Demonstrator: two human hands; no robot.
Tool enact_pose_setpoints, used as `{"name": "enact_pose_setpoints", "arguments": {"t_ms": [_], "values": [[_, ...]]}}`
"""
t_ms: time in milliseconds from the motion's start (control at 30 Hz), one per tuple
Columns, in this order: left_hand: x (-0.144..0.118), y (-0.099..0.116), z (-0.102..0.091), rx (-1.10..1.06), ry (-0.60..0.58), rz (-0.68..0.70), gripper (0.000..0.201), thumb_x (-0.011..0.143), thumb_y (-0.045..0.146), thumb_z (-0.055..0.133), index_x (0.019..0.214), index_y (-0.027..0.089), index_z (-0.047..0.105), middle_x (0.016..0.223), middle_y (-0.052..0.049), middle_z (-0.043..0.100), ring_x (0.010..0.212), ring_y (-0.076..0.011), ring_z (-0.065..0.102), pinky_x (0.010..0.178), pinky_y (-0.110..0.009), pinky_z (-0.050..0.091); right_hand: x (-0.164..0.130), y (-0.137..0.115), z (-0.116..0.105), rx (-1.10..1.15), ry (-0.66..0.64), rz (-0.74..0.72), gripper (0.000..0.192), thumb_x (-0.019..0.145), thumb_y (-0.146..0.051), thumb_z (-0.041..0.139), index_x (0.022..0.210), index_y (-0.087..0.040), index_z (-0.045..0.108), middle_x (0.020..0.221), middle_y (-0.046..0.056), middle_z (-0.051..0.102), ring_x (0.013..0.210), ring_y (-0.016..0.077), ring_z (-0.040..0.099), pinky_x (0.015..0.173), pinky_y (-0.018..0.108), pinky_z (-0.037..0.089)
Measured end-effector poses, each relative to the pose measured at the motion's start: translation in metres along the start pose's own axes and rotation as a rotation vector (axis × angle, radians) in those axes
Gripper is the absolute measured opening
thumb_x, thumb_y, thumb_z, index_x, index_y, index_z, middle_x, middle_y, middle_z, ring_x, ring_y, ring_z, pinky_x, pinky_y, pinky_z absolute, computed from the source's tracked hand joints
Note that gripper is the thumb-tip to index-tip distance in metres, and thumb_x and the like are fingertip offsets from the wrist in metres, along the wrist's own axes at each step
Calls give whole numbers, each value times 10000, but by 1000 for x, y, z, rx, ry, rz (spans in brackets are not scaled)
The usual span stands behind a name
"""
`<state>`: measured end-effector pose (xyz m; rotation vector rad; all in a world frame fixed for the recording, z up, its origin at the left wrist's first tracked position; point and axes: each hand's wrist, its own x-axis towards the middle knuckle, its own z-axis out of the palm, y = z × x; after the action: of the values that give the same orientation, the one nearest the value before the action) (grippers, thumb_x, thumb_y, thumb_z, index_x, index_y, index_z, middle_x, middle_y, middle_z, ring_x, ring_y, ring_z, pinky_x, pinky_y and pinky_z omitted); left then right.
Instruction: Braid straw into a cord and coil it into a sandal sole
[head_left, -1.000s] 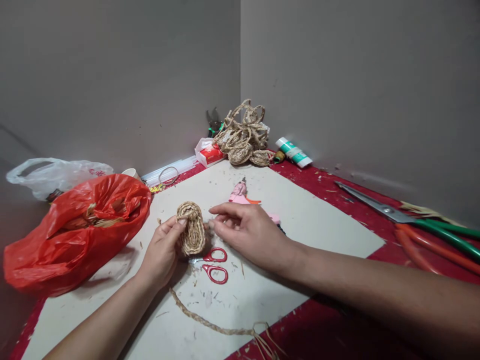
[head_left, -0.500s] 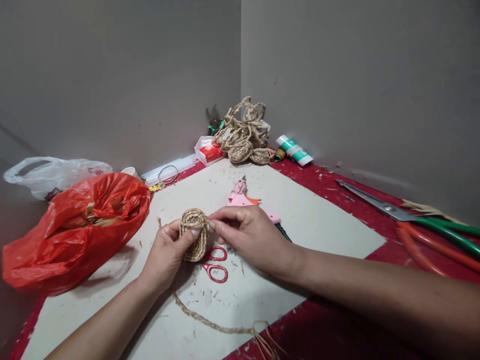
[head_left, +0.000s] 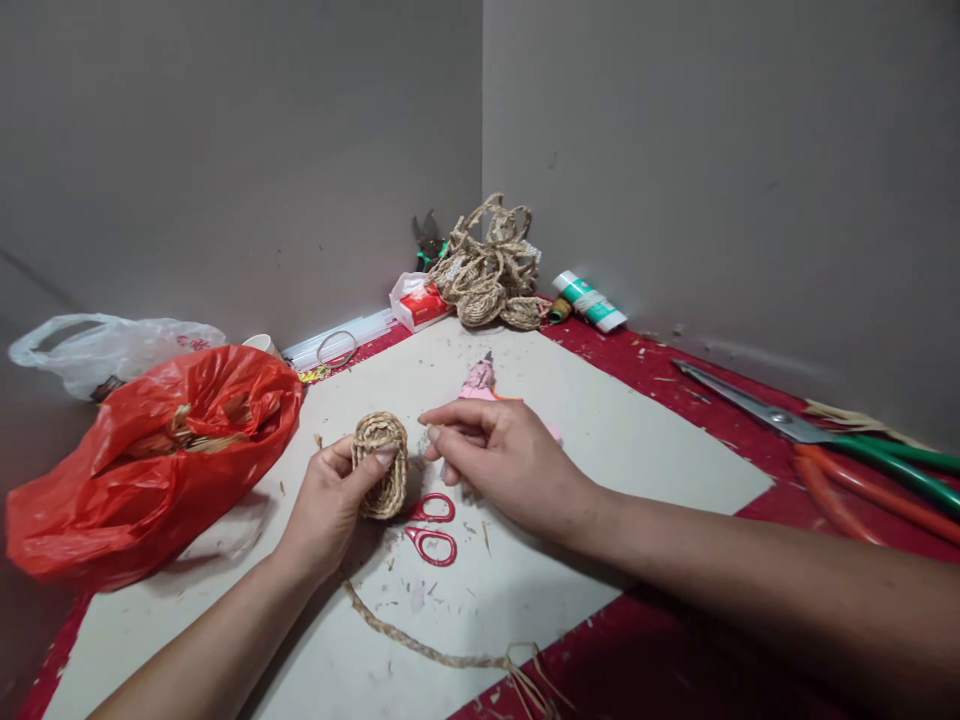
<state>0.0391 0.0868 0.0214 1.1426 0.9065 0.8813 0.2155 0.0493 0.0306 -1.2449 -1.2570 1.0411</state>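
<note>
My left hand (head_left: 334,495) holds an oval coil of braided straw (head_left: 391,490), with the thumb pressed on its front face. Just right of the coil, apart from it, my right hand (head_left: 495,450) has thumb and forefinger close together in a pinch. Whatever lies between those fingertips, if anything, is too small to make out. Below the hands, red-handled scissors (head_left: 433,547) rest on the board, their blades hidden. A straw braid (head_left: 420,642) curves across the board from under my left wrist and ends in loose strands. A pink glue gun (head_left: 477,382) lies partly hidden behind my right hand.
Red bag of straw (head_left: 187,450) and white bag (head_left: 120,350) sit left. At the back are a heap of braids (head_left: 491,265), pruning shears (head_left: 427,240) and a green-white roll (head_left: 589,300). Large shears (head_left: 780,418) lie right. Straw scraps litter the pale board (head_left: 660,440).
My right hand's fingertips have come away from the coil's edge. My left hand has shifted the coil slightly left and up, opening a gap between coil and right hand.
</note>
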Motion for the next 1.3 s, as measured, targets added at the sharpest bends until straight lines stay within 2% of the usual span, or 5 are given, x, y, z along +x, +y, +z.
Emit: {"name": "enact_pose_setpoints", "arguments": {"t_ms": [233,467,867,1133,1300], "values": [[-1,1,3,38,3,-2,209,714,308,744,816,141,670,681,-4,627,575,-89,513,589,-210,413,1,-1,3,180,-205,108,105,775,-196,605,796,-124,679,561,-19,603,463,72,531,438,188,424],[-3,-1,3,25,-22,1,246,717,317,744,867,146,649,723,-12,622,614,-104,532,597,-214,419,4,3,3,270,-148,213,78,729,-182,675,756,-143,613,473,-62,543,412,65,506,416,179,399],[-7,-2,6,47,-120,12,245,798,331,668,957,168,580,795,-24,594,674,-114,531,635,-221,431,7,11,1,305,-238,214,105,722,-224,683,771,-136,653,513,-42,580,418,57,493,427,181,374],[-8,1,9,95,-108,24,256,781,349,682,922,162,578,755,-24,610,626,-110,522,585,-211,423,9,10,4,460,-288,341,94,701,-184,700,726,-131,627,526,-48,571,435,42,489,435,159,399],[-4,1,8,87,-99,13,246,773,345,684,893,155,584,733,-23,627,626,-123,554,594,-225,437,12,1,-2,329,-336,363,81,757,-159,639,780,-140,564,573,-19,606,433,61,516,436,178,418]]}}
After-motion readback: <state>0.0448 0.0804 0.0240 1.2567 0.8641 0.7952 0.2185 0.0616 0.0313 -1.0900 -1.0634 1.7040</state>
